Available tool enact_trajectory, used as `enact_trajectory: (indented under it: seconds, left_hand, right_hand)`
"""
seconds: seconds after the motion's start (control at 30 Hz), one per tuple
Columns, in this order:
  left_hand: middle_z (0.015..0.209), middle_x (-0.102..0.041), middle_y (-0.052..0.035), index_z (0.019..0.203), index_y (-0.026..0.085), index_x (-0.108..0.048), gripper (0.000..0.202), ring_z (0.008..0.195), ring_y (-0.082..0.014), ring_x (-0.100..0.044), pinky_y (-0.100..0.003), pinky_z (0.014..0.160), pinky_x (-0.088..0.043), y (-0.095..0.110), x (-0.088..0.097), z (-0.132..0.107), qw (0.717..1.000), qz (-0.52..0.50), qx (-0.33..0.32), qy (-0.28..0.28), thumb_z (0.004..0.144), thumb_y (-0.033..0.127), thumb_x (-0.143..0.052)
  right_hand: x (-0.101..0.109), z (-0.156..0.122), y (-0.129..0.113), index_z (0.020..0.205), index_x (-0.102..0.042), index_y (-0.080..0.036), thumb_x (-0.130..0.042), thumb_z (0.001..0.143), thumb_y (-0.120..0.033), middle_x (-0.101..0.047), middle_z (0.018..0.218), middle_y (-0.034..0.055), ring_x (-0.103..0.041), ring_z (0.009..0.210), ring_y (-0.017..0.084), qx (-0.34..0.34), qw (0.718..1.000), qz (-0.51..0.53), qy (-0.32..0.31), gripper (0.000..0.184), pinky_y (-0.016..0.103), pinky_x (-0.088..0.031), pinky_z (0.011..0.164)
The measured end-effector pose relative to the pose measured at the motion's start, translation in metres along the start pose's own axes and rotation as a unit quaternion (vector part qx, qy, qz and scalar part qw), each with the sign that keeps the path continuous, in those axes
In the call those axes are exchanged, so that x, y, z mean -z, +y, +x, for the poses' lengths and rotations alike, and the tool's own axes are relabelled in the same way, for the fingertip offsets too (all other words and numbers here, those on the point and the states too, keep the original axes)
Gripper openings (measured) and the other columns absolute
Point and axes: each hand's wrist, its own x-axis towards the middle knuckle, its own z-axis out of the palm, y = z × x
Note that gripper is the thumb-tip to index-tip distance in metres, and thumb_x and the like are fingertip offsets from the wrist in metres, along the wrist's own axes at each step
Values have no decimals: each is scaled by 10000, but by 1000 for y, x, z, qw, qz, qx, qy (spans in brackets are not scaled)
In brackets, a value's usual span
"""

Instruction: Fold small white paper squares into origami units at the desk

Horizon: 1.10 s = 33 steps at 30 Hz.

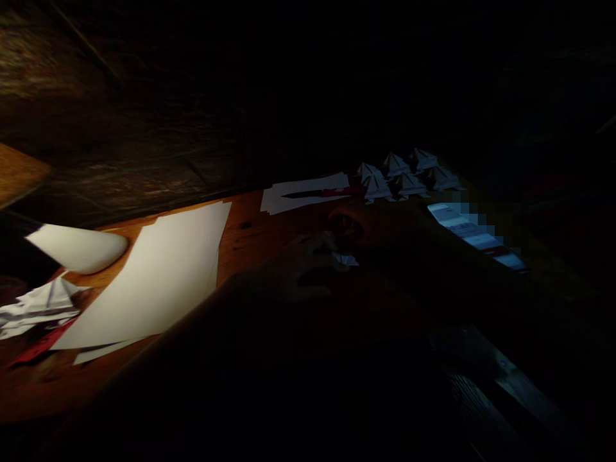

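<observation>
Light is very low around both hands. My left hand [301, 273] reaches over the wooden table with its thumb and fingers apart. Its fingertips are at the left edge of a small folded piece of white paper [345, 259]. Just above that paper, my right hand [353, 228] has its fingers curled in; what they hold, if anything, is lost in the dark. Beyond the hands, a knife with a red handle [337, 191] lies across a stack of white paper pieces [283, 197]. Several folded paper stars [402, 183] stand to the right of it.
Large white sheets [158, 269] cover the table's left part, beside a curled sheet [79, 247]. Crumpled or folded paper [43, 301] and a red object [41, 346] are at the far left. A lit phone [474, 234] lies at right. A dark wall rises behind.
</observation>
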Motion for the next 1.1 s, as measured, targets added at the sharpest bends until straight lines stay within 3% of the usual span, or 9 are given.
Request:
enact_trajectory:
  seconds: [0.2,0.43,0.67,0.8,0.97,1.1]
  left_hand:
    - [1398,-488,-81,1426,284,-526,585,1314,-324,-440,-565,1162,-289,-2,-1,1,1000,-5,2,8,900,497,-669]
    - [1397,-496,-70,1429,289,-547,525,1290,-297,-463,-555,1158,-315,0,1,3,1000,2,11,2,922,387,-643]
    - [1469,-455,-75,1437,296,-547,523,1346,-307,-424,-547,1162,-326,-2,0,1,1000,16,15,-6,932,399,-637]
    - [1449,-465,-78,1424,314,-565,524,1332,-315,-440,-549,1152,-337,-4,-1,-1,1000,17,1,3,920,424,-654]
    - [1402,-498,-76,1420,338,-561,506,1314,-316,-457,-526,1122,-383,0,0,0,999,31,10,4,930,437,-639]
    - [1382,-509,-80,1377,316,-590,480,1291,-314,-472,-517,1111,-393,1,-3,2,999,46,9,18,917,441,-650]
  right_hand:
    - [3,-3,-8,1341,-572,-174,-805,712,-346,-652,1183,118,-614,1001,247,-9,1000,-3,12,692,349,-485,834]
    - [0,-1,-5,1329,-576,-200,-805,694,-295,-649,1179,99,-613,1014,252,-10,1000,9,17,681,347,-485,833]
    - [9,-2,-3,1371,-560,-149,-764,788,-341,-651,1162,114,-613,955,212,9,999,23,-20,647,338,-496,825]
    - [8,4,4,1365,-583,-158,-809,747,-314,-666,1115,96,-617,919,196,-1,999,50,-7,676,322,-496,804]
    - [5,12,6,1323,-610,-180,-851,660,-242,-686,1059,73,-628,843,187,-75,992,102,-3,708,303,-504,726]
    - [6,12,10,1307,-615,-171,-809,710,-238,-690,1058,71,-636,893,181,-41,991,125,-5,632,296,-514,779]
